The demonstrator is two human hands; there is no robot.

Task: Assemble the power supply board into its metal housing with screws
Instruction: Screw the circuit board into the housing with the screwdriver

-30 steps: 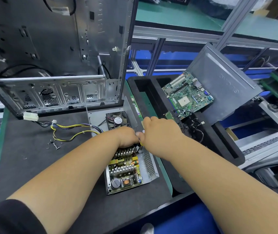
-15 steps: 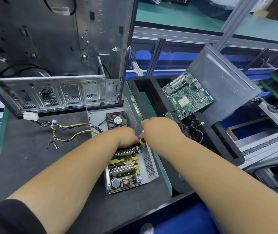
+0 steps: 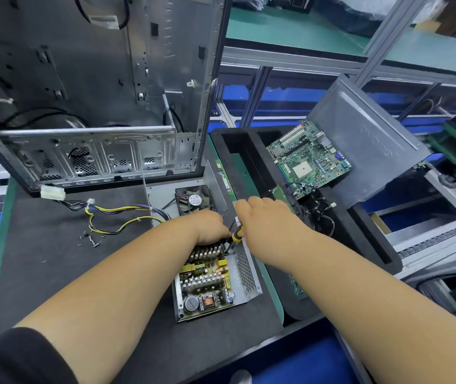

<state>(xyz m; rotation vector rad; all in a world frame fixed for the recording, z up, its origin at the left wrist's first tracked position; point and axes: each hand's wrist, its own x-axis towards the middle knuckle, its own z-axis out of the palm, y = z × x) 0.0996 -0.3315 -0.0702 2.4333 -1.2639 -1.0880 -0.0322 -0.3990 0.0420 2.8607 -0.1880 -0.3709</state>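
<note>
Loose screws (image 3: 89,241) lie on the dark mat's left part. Near centre, the power supply board (image 3: 207,281) sits inside its metal housing (image 3: 247,273). The left hand (image 3: 210,227) rests curled on the board's far end; what it grips is hidden. The right hand (image 3: 265,217) grips a yellow-handled screwdriver (image 3: 236,234), tip down at the board.
</note>
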